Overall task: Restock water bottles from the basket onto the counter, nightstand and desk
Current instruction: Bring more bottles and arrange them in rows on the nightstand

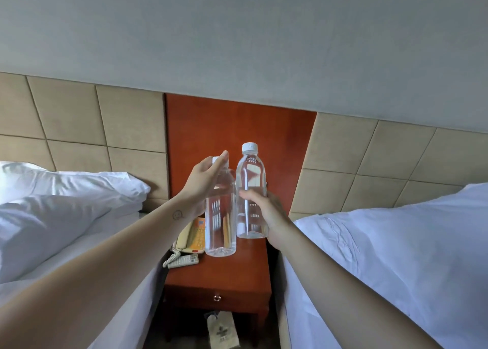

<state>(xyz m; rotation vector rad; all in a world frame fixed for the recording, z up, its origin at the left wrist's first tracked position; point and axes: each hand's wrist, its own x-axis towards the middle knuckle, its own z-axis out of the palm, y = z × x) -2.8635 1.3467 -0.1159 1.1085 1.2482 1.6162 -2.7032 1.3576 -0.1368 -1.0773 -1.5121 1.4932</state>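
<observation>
1. Your left forearm [92,256] rises from the lower left of the frame and your right forearm [356,282] from the lower right. Both stretch forward and meet at frame centre.
2. Your left hand [208,179] has its grip clamped on the left bottle [220,216]. The fingers curl round its shoulder just under the white cap, and one fingertip points up beside the cap. Most of the bottle's body hangs below the hand.
3. Your right hand [266,211] has its grip closed round the right bottle [250,174] at mid-body. The thumb lies across the front and the other fingers are hidden behind. The bottle's upper half and white cap stand clear above the hand.
4. Both clear bottles are upright and side by side, touching or very nearly. The right one sits higher in the frame.
5. Below and behind them at frame centre stands the red-brown nightstand [237,274]. You cannot tell whether either base touches its worktop.
6. On that worktop, just left of the left bottle, sits a beige telephone [190,235], with a remote [183,261] in front of it.
7. A paper bag [223,330] lies on the floor under the nightstand. White beds flank it, the left bed [52,229] and the right bed [396,243].
</observation>
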